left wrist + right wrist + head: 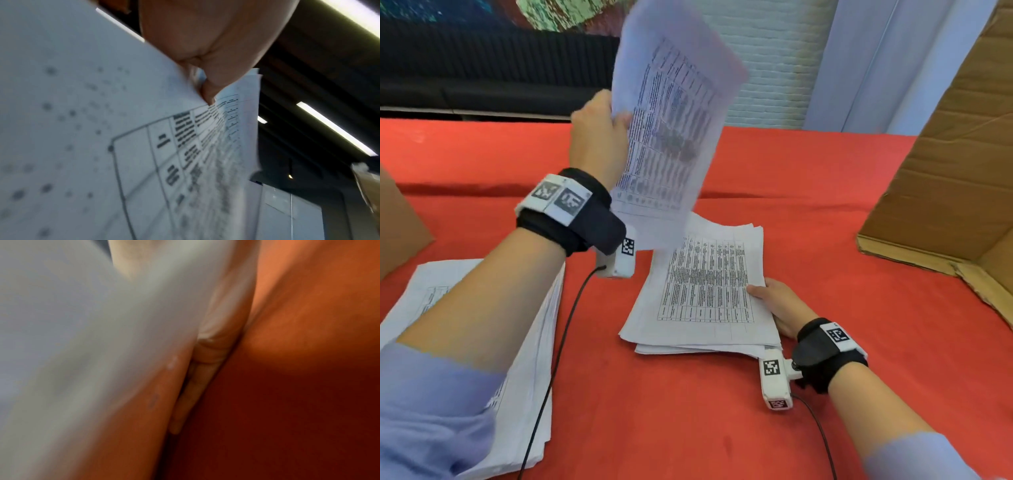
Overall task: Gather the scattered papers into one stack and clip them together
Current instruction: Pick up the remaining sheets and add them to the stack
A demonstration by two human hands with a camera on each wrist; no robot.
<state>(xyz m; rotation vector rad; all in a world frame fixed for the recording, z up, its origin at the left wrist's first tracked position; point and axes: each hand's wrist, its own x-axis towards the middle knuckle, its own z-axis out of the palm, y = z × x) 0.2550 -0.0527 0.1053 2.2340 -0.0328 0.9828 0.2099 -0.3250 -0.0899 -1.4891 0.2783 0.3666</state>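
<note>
My left hand (599,133) pinches the left edge of a few printed sheets (671,113) and holds them upright in the air above the red table; they are motion-blurred. In the left wrist view the thumb (207,48) presses on those sheets (102,146). A loose stack of printed papers (705,291) lies on the cloth at centre. My right hand (780,305) grips its right edge, thumb on top and fingers under. In the right wrist view the fingers (218,337) lie between paper (82,337) and red cloth. No clip is in view.
Another stack of papers (530,359) lies at the left under my left forearm. An open cardboard box (962,154) stands at the right, another cardboard piece (397,219) at the far left. The red tablecloth (859,342) covers the table.
</note>
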